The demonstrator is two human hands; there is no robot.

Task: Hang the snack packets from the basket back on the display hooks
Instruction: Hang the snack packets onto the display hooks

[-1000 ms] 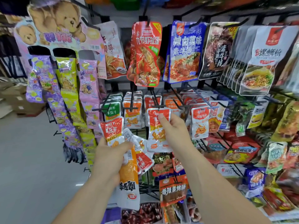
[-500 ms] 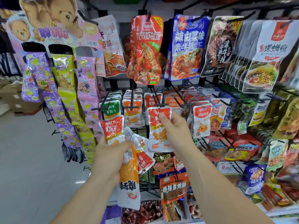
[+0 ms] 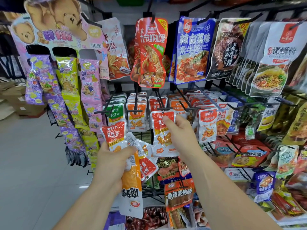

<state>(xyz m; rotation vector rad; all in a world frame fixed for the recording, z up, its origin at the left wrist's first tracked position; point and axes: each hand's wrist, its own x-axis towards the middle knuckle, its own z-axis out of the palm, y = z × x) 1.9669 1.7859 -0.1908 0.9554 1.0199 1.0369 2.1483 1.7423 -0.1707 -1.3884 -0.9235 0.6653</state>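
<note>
Clutching a loose fan of packets (image 3: 132,178), your left hand (image 3: 113,163) had its fingers curled round their middles. The long orange-and-white one hung well below your knuckles, and the red ones splayed above your thumb. Any slackening there could have let one slide out and drop.

Beyond it, your right hand (image 3: 181,131) pinched the red packet (image 3: 163,138), thumb on its front near the top, the other fingers hidden behind. The punched hole sat just above your thumb tip, at the tip of the black hook (image 3: 166,108); whether it was threaded, I could not tell. Letting go too early would likely have dropped it. Pushing off-line could have torn the hole or knocked the hung packets (image 3: 156,102) behind your fingers. The basket was out of view.
</note>
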